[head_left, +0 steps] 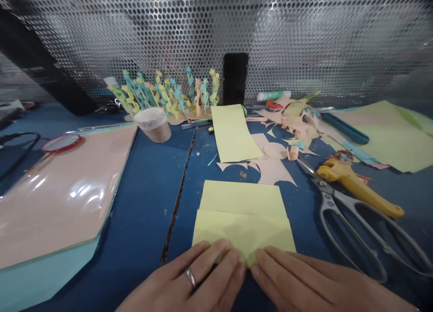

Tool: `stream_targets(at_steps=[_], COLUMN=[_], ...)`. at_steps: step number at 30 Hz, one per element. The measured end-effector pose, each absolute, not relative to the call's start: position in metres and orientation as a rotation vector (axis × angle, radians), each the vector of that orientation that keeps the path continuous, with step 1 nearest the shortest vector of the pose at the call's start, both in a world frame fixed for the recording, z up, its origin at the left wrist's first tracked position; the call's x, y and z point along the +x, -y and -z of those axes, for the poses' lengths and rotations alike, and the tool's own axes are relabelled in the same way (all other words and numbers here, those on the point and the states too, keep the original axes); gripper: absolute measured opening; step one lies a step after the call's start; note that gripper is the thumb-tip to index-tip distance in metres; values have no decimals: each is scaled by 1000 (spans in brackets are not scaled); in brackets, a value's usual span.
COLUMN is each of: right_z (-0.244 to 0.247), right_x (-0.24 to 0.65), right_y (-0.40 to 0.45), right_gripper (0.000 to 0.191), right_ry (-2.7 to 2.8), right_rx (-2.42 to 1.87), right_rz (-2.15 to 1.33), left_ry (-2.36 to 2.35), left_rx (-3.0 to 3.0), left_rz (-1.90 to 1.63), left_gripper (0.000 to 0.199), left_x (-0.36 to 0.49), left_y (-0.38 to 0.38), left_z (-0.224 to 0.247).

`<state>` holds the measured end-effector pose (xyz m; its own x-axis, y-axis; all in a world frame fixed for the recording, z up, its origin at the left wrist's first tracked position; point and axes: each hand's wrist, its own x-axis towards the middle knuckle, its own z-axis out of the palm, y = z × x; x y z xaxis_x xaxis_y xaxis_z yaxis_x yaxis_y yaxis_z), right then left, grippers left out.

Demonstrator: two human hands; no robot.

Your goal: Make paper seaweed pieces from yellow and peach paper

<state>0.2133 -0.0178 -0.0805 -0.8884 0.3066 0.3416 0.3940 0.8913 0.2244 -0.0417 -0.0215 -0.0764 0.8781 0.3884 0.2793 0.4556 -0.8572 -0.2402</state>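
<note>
A sheet of pale yellow paper lies in front of me with one layer folded over, leaving a strip of the layer below showing at the far side. At its near edge, my left hand, with a ring on one finger, presses its fingertips on the paper. My right hand does the same just to the right, its fingers close together. Both hands are closed on that near edge, and the thumbs are partly hidden. Beyond it lies another yellow paper strip.
Silver scissors and a yellow-handled tool lie at right, near paper scraps and a blue cutter. Plastic-wrapped paper is at left. A paper cup, curled paper strips and a phone stand behind.
</note>
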Motion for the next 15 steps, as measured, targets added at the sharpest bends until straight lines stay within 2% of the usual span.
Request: stream_targets(at_steps=[11,15], right_z=[83,68], right_x=[213,215], right_y=[19,9], right_gripper=[41,33], right_ry=[2750,2685], right_rx=[-499,-664], right_rz=[400,152], left_ry=[664,637], left_rx=[-2761,-2758], left_rz=[334,350], left_gripper=[31,31], left_x=[-42,-42], left_y=[22,22], left_z=[77,74])
